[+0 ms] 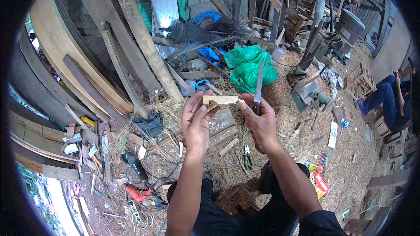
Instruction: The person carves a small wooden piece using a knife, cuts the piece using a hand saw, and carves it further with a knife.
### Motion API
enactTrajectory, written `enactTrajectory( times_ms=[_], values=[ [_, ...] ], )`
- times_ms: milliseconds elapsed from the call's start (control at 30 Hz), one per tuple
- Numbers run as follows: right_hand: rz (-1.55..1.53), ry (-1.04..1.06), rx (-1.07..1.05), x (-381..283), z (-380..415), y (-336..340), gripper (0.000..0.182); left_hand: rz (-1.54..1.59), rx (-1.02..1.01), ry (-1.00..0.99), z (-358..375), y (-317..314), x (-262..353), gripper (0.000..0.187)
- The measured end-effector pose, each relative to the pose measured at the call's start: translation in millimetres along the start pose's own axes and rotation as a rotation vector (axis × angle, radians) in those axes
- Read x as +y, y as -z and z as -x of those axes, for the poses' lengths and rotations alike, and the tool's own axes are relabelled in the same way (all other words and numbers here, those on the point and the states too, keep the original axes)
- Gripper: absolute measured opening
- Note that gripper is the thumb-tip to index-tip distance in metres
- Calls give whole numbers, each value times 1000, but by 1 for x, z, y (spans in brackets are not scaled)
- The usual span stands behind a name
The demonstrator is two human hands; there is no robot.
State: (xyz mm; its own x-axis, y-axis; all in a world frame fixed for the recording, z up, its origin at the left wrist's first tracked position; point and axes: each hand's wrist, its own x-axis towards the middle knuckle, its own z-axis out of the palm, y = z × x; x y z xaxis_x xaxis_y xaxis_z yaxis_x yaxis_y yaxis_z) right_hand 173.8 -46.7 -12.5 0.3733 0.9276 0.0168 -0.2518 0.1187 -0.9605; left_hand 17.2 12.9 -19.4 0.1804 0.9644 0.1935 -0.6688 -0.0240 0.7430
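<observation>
My left hand (197,124) is closed on a small, pale carved piece of wood (221,100), gripping its left end between thumb and fingers. The piece is held level in front of me and has a hollowed notch on its lower side. In my right hand (264,126) is a knife (260,81), its long blade pointing up and away from me. The right thumb and a fingertip also touch the right end of the wood. Below both hands stands a worn wooden block (222,124). Pliers with green handles (248,157) lie on the ground near my right forearm.
An angle grinder (134,166), a red power tool (138,193) and a power strip (136,214) lie at the left. Ahead is a green plastic bag (251,67). A metal machine (308,91) stands right of it. Boards lean at the left. Another person (387,100) sits far right.
</observation>
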Motion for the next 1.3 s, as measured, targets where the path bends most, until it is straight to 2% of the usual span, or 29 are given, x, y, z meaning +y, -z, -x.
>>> enactTrajectory(
  times_ms=[200,400,433,533,567,633,700,767,833,933,1000,1100,1200,1300],
  values=[
    [29,54,2,2,1,-1,30,11,46,0,4,-3,-1,39],
    [128,-9,-83,8,9,-5,29,-390,-8,-127,4,0,-8,54],
    [148,-28,-116,8,10,-6,28,-363,5,-131,2,2,-9,54],
    [300,178,-98,13,9,-7,24,-209,62,-78,2,2,-1,52],
    [326,224,-12,21,5,-4,20,-266,74,-17,1,8,-2,47],
    [408,208,23,15,-1,6,14,-224,52,73,4,13,1,42],
    [561,201,19,12,-5,15,20,-250,53,108,8,5,2,36],
    [765,221,-13,2,-5,19,24,-265,37,208,12,-1,7,39],
    [821,286,-36,3,-3,18,23,-292,-5,332,16,-3,7,39],
    [929,411,-73,0,-1,13,18,-428,-106,270,22,-7,0,34],
    [1009,502,-89,8,-5,12,19,-497,-103,216,26,-16,-2,37],
    [1040,486,-118,11,-6,13,20,-577,-132,170,27,-24,-3,39],
    [1040,512,-145,11,-5,13,20,-820,-252,97,28,-13,0,39],
    [1023,565,-159,18,-6,13,19,-763,-203,160,30,-11,-3,41]
  ],
)
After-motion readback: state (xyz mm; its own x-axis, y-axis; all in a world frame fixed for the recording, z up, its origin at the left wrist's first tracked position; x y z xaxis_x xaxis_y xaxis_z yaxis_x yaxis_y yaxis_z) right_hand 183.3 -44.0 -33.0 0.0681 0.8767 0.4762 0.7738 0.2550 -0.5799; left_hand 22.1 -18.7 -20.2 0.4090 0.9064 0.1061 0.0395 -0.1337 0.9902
